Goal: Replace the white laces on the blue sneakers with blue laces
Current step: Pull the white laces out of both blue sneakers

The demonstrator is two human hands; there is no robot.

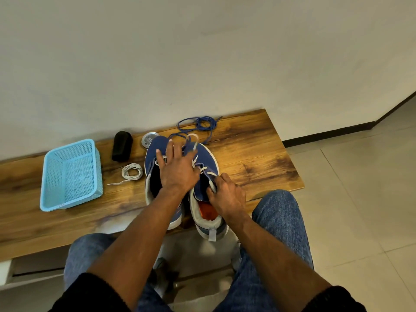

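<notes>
- Nearest, at the front edge of the wooden bench top (pixel 258 149): two blue canvas sneakers with white soles, heels toward the person, toes toward the wall.
- Right hand (pixel 227 194) curled at the collar of the right-side sneaker (pixel 208 161), thumb and fingers pinching the tongue or the eyelet flap, hard to tell which; probably bracing the shoe so the lace can slide out.
- Left hand (pixel 177 167) reaching over the left-side sneaker (pixel 157 152), fingers spread wide, with a loop of the flat white lace (pixel 192 140) caught and lifted at the fingertips; likely drawing it out of the eyelets.
- White lace still crossing several eyelets on the right-side sneaker; removal judged unfinished.
- Left of the shoes, mid-bench: a loose coiled white shoelace (pixel 131 172), seemingly already pulled free.
- Toward the left end: a light blue perforated plastic basket (pixel 72 174), nothing visible inside.
- Near the back edge: a black cylindrical object (pixel 121 146) and a round metal tin (pixel 149 138).
- Farthest, against the wall: the tangled blue laces (pixel 198 124), waiting within reach.
</notes>
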